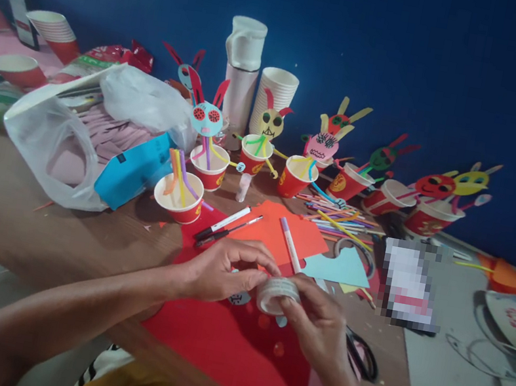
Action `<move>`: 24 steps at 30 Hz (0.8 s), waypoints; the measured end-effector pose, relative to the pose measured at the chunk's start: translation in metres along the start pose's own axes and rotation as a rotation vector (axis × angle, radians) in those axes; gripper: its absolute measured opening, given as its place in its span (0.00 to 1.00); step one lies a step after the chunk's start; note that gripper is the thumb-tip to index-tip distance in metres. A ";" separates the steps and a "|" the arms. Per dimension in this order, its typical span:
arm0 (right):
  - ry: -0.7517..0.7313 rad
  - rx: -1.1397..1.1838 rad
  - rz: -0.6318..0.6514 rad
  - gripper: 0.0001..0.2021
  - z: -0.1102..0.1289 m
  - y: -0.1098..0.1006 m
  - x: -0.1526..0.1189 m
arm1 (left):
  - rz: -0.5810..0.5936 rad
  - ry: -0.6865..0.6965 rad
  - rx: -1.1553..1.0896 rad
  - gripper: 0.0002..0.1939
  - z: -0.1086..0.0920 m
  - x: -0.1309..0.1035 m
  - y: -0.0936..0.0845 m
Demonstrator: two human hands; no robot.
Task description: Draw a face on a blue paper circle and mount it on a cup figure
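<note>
My right hand (318, 320) grips a roll of clear tape (264, 299), the thumb inside its ring and the fingers over the outside. On the roll's left edge, my left hand (227, 271) pinches with thumb and forefinger; any loose tape end is too small to make out. A small light-blue paper piece with black marks (239, 297) lies under my left fingertips. Below both hands spreads a red sheet of paper (230, 348). Beyond them are an orange sheet (266, 228), a purple-capped marker (290, 244) and two black-and-white pens (230, 225).
Behind stand several red paper cups with paper faces, such as one with a blue rabbit face (207, 119). One cup holds bent straws (178, 205). Loose straws (338, 217), black-handled scissors (366, 358) and a blurred-out phone (408, 286) lie right. A plastic bag (67, 166) sits left.
</note>
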State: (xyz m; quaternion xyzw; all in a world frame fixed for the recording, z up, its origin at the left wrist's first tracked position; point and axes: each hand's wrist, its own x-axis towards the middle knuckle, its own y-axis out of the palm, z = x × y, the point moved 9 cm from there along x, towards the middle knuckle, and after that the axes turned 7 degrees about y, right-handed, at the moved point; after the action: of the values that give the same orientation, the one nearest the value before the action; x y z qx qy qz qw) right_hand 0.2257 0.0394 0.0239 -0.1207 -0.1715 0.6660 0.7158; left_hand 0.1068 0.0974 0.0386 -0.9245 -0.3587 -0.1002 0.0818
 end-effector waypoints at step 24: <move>0.264 0.196 0.036 0.06 -0.020 0.008 -0.004 | 0.021 0.230 0.289 0.05 -0.020 -0.001 0.002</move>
State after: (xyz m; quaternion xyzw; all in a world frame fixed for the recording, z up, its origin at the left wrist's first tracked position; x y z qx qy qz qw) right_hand 0.2262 0.0376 0.0017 -0.1398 -0.0077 0.6707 0.7284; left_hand 0.1045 0.0907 0.0577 -0.8892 -0.3480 -0.1518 0.2553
